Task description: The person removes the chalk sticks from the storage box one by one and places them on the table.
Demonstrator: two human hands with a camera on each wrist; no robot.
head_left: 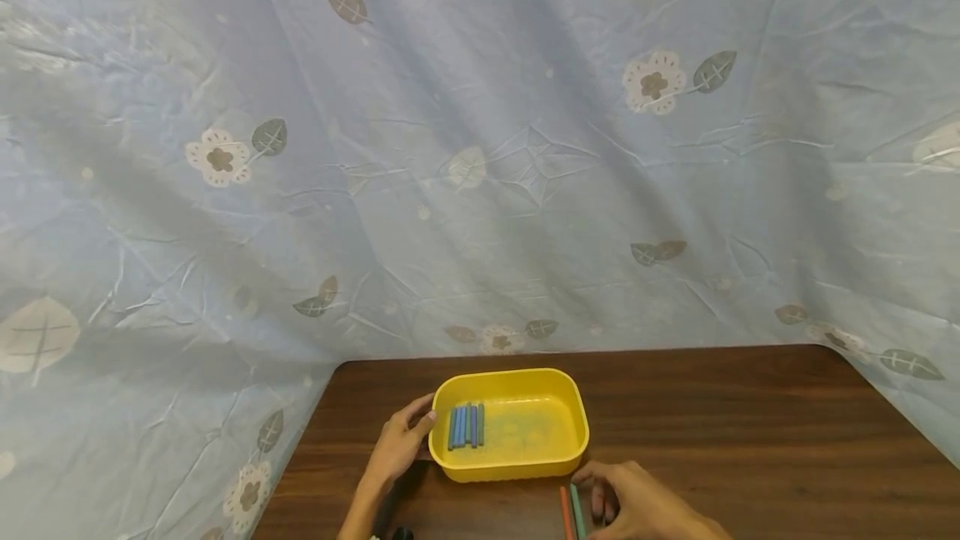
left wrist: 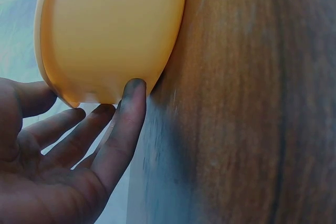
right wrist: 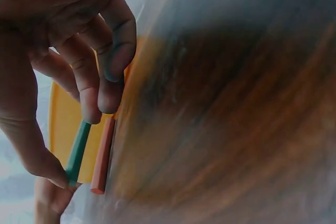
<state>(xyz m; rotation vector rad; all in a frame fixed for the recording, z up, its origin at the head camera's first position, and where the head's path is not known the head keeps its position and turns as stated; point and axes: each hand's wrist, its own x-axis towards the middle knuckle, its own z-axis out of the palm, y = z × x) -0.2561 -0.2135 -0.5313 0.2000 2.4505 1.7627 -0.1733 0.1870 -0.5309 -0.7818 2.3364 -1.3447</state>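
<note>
At its left end, the yellow plastic tub (head_left: pixel 517 471) is gripped by my left hand (head_left: pixel 397 446), thumb at the rim and fingers against the outer wall. Several blue, purple and grey-green chalk sticks (head_left: pixel 461 427) lie side by side in the tub's left part. In front of the tub, my right hand (head_left: pixel 637 505) pinches a green chalk stick (right wrist: pixel 79 150) by its two ends, between thumb and a fingertip. An orange-red chalk stick (right wrist: pixel 103 156) lies right beside it, to its left in the head view.
The dark wooden table (head_left: pixel 712 415) extends right of the tub. A patterned cloth (head_left: pixel 480 232) hangs behind and around the table. Near the left forearm, a small black object (head_left: pixel 402 533) shows at the bottom edge. Chalk dust marks the tub's floor.
</note>
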